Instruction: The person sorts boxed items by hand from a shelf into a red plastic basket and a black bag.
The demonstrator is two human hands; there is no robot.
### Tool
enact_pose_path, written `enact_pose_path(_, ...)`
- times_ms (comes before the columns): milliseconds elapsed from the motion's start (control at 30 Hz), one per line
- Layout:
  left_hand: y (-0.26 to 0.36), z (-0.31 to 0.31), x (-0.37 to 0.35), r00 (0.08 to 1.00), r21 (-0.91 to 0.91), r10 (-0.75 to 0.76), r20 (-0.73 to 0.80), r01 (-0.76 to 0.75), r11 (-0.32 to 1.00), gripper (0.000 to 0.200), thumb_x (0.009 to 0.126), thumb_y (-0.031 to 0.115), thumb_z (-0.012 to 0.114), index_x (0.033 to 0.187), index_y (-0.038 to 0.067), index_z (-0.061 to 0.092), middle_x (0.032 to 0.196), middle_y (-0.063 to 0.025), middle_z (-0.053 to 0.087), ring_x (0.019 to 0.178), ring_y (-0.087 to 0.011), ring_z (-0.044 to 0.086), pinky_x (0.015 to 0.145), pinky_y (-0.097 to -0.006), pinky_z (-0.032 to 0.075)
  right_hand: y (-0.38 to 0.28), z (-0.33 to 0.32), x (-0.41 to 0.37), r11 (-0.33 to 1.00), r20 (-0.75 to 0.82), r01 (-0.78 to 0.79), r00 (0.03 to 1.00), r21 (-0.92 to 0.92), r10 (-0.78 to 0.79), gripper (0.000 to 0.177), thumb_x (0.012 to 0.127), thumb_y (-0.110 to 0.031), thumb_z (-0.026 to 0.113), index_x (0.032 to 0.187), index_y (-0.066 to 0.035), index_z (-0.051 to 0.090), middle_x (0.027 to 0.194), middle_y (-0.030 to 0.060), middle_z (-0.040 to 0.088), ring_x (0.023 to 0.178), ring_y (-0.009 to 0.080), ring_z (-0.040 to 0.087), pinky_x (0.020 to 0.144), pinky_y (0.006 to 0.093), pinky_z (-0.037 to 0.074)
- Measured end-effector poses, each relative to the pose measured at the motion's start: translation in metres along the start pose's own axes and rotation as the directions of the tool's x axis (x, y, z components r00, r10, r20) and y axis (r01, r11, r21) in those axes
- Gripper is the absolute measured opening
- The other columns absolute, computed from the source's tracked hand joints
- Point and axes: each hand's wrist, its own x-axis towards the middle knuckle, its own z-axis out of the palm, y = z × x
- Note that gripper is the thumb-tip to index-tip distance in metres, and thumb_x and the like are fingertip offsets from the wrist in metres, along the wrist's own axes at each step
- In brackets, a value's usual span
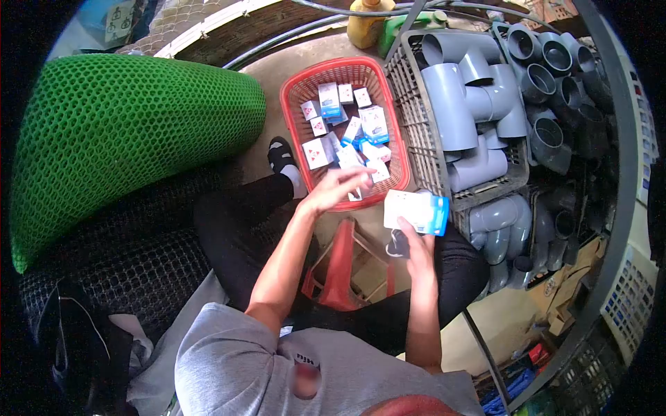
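Observation:
In my right hand (418, 253) is a white-and-blue cardboard box (409, 210), held over my right knee just outside the basket, with the thumb across its near face. My left hand (340, 188) reaches over the near rim of a red plastic basket (286, 104), fingers stretched out and slightly blurred. Several small white and blue boxes (374, 125) lie jumbled inside the basket. The nearest boxes sit just beyond my left fingertips, and part of that corner is hidden by the hand.
A red plastic stool (340, 267) stands between my legs. To the right are crates (454, 197) of grey pipe fittings (451, 104). On the left lies a large roll of green mesh (139, 111). A yellow jug (368, 24) and a green jug (409, 31) stand behind the basket.

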Motion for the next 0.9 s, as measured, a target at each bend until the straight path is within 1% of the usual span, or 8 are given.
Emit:
enact_pose_path(100,-0.04,-0.02,0.043,0.939,0.46,0.081,-0.335,0.088,0.884,0.035,0.089,0.021,0.077,0.116,0.001,0.068,0.114,-0.02,0.071,0.104,-0.0267,0.07,0.09,-0.0384,0.055,-0.003,-0.012,0.001,0.982,-0.023,-0.132,0.99,0.137,0.137,0.055,0.087,-0.009,0.081,0.135,0.0,0.056,0.124,0.0104,0.068,0.111,0.0184,0.067,0.097,0.0343,0.053)
enact_pose_path(233,-0.144,-0.059,0.126,0.966,0.918,0.198,-0.167,0.079,0.389,0.074,0.066,0.013,0.086,0.131,0.001,0.052,0.127,-0.0234,0.06,0.116,-0.0406,0.062,0.101,-0.0468,0.052,0.005,-0.014,0.003,0.998,-0.006,-0.056,0.998,0.027,0.056,0.053,0.088,-0.008,0.081,0.135,-0.001,0.057,0.123,0.0099,0.069,0.111,0.017,0.067,0.099,0.0344,0.051)
enact_pose_path(267,-0.152,-0.064,0.139,0.966,0.918,0.199,-0.163,0.074,0.391,0.074,0.066,0.013,0.086,0.131,0.001,0.052,0.127,-0.0234,0.06,0.116,-0.0406,0.062,0.101,-0.0468,0.052,0.004,-0.012,0.003,0.997,-0.003,-0.067,0.998,0.046,0.067,0.054,0.088,-0.007,0.081,0.136,-0.001,0.056,0.124,0.0093,0.068,0.112,0.017,0.066,0.1,0.0343,0.051)
enact_pose_path(333,-0.161,-0.067,0.158,0.952,0.834,-0.225,-0.209,0.293,0.468,0.088,0.06,0.014,0.089,0.135,0.001,0.047,0.136,-0.024,0.053,0.119,-0.0439,0.059,0.108,-0.047,0.049,0.013,-0.014,0.007,0.997,-0.016,-0.07,0.997,0.028,0.07,0.054,0.088,-0.007,0.08,0.136,-0.001,0.057,0.124,0.0091,0.068,0.112,0.017,0.066,0.101,0.0345,0.05)
enact_pose_path(500,-0.175,-0.052,0.161,0.924,0.875,-0.057,-0.379,0.378,0.304,0.101,0.057,0.018,0.094,0.141,0.003,0.04,0.142,-0.0252,0.044,0.13,-0.0425,0.051,0.109,-0.0473,0.049,0.002,-0.006,0.006,0.995,-0.01,-0.094,0.995,0.033,0.095,0.049,0.089,-0.006,0.079,0.134,-0.001,0.059,0.124,0.0092,0.068,0.111,0.0169,0.067,0.097,0.0338,0.053)
enact_pose_path(567,-0.174,-0.063,0.165,0.892,0.743,-0.286,-0.35,0.45,0.495,0.103,0.058,0.023,0.096,0.141,0.002,0.038,0.139,-0.0241,0.046,0.134,-0.0414,0.048,0.109,-0.0484,0.049,0.001,-0.004,0.004,0.994,-0.004,-0.094,0.996,0.05,0.094,0.049,0.089,-0.006,0.079,0.134,0.0,0.058,0.124,0.0094,0.068,0.11,0.017,0.067,0.096,0.0335,0.053)
enact_pose_path(767,-0.132,-0.025,0.123,0.916,0.87,0.113,-0.385,0.32,0.376,0.104,0.06,0.027,0.096,0.144,0.002,0.04,0.133,-0.0226,0.051,0.128,-0.041,0.051,0.103,-0.0487,0.051,0.004,-0.006,0.003,0.995,-0.023,-0.089,0.996,0.035,0.089,0.049,0.089,-0.006,0.079,0.133,0.001,0.059,0.122,0.0098,0.069,0.107,0.017,0.069,0.094,0.033,0.055)
enact_pose_path(900,-0.133,-0.019,0.115,0.875,0.818,0.153,-0.459,0.349,0.458,0.106,0.058,0.027,0.096,0.145,0.001,0.042,0.13,-0.0206,0.051,0.124,-0.0395,0.05,0.105,-0.0467,0.047,0.001,-0.001,-0.002,0.998,-0.002,-0.056,0.998,0.035,0.056,0.049,0.087,-0.006,0.081,0.131,0.001,0.06,0.119,0.0098,0.07,0.105,0.0165,0.069,0.093,0.0328,0.055)
